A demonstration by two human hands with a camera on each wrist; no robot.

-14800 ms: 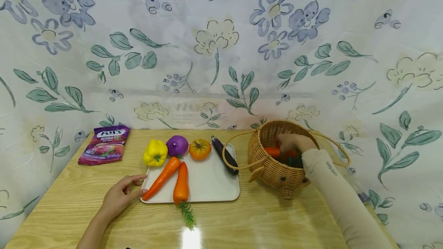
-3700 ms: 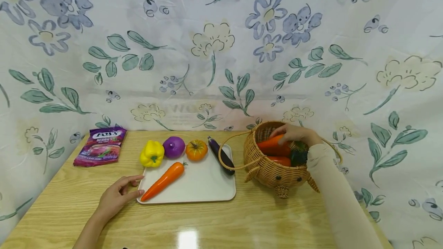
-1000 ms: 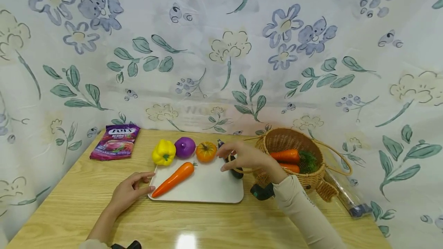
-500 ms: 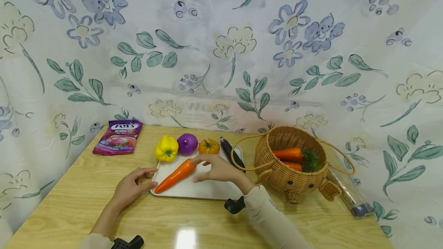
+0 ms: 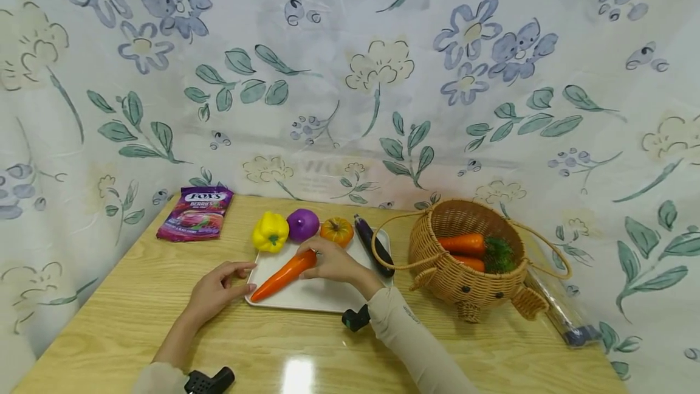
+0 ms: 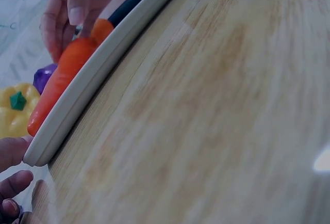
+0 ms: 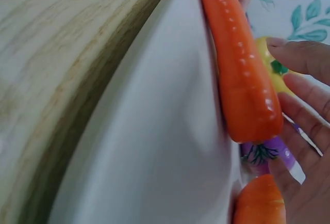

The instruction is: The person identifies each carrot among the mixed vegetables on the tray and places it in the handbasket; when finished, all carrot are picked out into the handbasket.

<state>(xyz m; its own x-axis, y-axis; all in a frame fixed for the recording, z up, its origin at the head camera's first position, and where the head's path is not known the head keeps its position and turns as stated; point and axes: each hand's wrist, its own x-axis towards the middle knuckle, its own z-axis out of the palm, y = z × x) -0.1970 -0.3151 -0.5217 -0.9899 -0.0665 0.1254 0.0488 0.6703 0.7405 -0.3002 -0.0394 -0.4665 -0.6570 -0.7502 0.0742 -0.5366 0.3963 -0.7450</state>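
An orange carrot point(image 5: 281, 278) lies slanted on the white tray point(image 5: 333, 303). My right hand point(image 5: 333, 263) is at its thick end, thumb and fingers on either side. In the right wrist view the fingers point(image 7: 304, 110) are spread beside the carrot, with no clear grip. My left hand point(image 5: 216, 290) rests its fingertips at the tray's left edge, near the carrot's tip. Along the tray's back sit a yellow bell pepper point(image 5: 270, 231), a purple onion-like vegetable point(image 5: 303, 225), an orange tomato-like vegetable point(image 5: 336, 231) and an eggplant point(image 5: 374, 247).
Right of the tray stands a wicker basket point(image 5: 465, 284) holding carrots point(image 5: 462, 243) with green tops; its handle loops over the eggplant. A purple Fox's candy bag point(image 5: 195, 214) lies at back left. A clear plastic packet point(image 5: 560, 312) lies by the right edge, and patterned cloth hangs behind.
Earlier, a second carrot with green leaves left the tray, and carrots now lie in the basket. My right hand has since moved left from the basket to the remaining carrot. My left hand stays at the tray.
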